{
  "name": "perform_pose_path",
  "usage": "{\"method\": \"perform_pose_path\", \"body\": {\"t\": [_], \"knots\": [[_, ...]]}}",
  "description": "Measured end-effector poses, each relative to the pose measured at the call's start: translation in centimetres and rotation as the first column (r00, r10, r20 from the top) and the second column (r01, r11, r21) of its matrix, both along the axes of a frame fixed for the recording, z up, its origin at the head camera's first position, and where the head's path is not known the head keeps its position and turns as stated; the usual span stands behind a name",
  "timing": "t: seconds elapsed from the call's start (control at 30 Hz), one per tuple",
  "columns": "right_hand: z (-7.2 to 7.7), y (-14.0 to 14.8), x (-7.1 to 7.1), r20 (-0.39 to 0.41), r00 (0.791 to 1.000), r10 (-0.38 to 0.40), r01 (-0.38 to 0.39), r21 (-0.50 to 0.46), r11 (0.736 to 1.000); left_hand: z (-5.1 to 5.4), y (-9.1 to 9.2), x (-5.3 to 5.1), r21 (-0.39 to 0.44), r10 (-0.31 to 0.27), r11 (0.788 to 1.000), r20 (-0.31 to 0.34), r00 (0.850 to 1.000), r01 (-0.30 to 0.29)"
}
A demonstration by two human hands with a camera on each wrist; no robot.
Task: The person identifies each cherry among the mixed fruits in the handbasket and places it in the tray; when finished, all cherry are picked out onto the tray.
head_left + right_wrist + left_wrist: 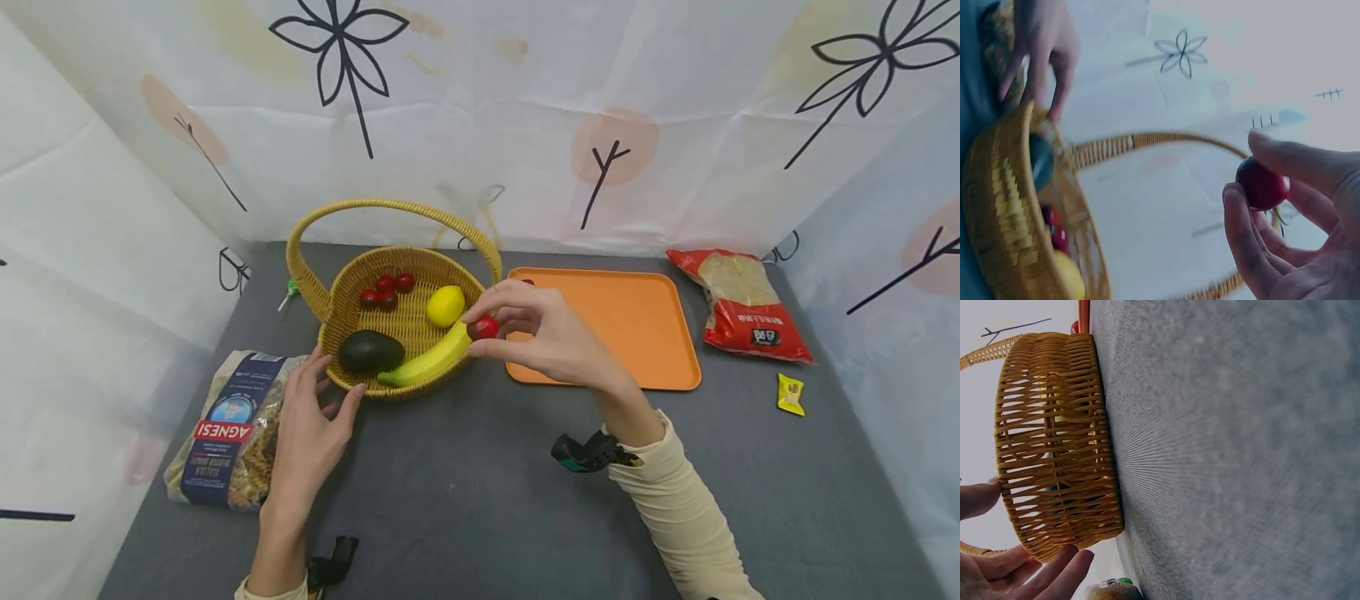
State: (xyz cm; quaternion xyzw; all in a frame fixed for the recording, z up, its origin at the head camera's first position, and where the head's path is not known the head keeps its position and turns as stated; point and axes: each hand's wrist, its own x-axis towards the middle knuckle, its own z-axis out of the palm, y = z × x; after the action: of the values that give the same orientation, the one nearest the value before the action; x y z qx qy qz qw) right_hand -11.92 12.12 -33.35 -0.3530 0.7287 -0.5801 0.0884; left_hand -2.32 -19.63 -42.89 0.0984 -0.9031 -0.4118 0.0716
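Observation:
Thumb and fingers of the right hand (551, 333) pinch a small dark-red fruit (482, 327) above the right rim of the wicker basket (347, 287); the right wrist view shows the same red fruit (1262, 182) between the fingertips. The left hand (313, 425) touches the basket's near-left rim, its thumb and fingers spread around the edge. Inside the basket lie several small red fruits (387, 292), a yellow lemon (446, 306), a dark green avocado (371, 352) and a banana (431, 360). In the left wrist view the left fingers rest against the woven side (1060, 444).
An orange tray (630, 325) lies right of the basket, a bit of red at its left edge behind the right hand. Further right are a red bag (753, 308) and a small yellow packet (790, 393). A pasta bag (225, 433) lies beside the left hand; a small green item (289, 290) lies behind.

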Motion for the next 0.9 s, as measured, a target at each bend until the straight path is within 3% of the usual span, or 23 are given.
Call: {"method": "perform_pose_path", "body": {"t": [0.13, 0.27, 0.4, 0.53, 0.7, 0.9], "knots": [[-0.4, 2.4, -0.3, 0.001, 0.995, -0.099, 0.098, 0.043, 0.994, -0.1, 0.0, 0.0, -0.002, 0.0, 1.0, -0.003, 1.0, 0.0], [-2.0, 4.5, -1.8, 0.029, 0.979, -0.202, 0.201, 0.036, 0.979, -0.2, 0.0, -0.1, -0.001, -0.004, 1.0, -0.006, 1.0, 0.004], [-4.8, 6.4, -4.3, 0.05, 0.946, -0.322, 0.318, 0.069, 0.946, -0.2, 0.0, -0.1, -0.002, -0.01, 1.0, -0.004, 1.0, 0.01], [-7.9, 7.6, -6.8, 0.076, 0.892, -0.445, 0.422, 0.207, 0.883, 0.0, -0.1, -0.1, 0.0, -0.015, 1.0, -0.002, 1.0, 0.015], [-10.8, 8.5, -9.4, 0.1, 0.85, -0.517, 0.459, 0.341, 0.82, 0.1, 0.0, 0.0, 0.006, -0.014, 1.0, -0.001, 1.0, 0.014], [-12.9, 9.0, -11.5, 0.079, 0.85, -0.52, 0.457, 0.379, 0.804, 0.1, -0.1, 0.0, 0.003, -0.012, 1.0, 0.008, 1.0, 0.012]]}}
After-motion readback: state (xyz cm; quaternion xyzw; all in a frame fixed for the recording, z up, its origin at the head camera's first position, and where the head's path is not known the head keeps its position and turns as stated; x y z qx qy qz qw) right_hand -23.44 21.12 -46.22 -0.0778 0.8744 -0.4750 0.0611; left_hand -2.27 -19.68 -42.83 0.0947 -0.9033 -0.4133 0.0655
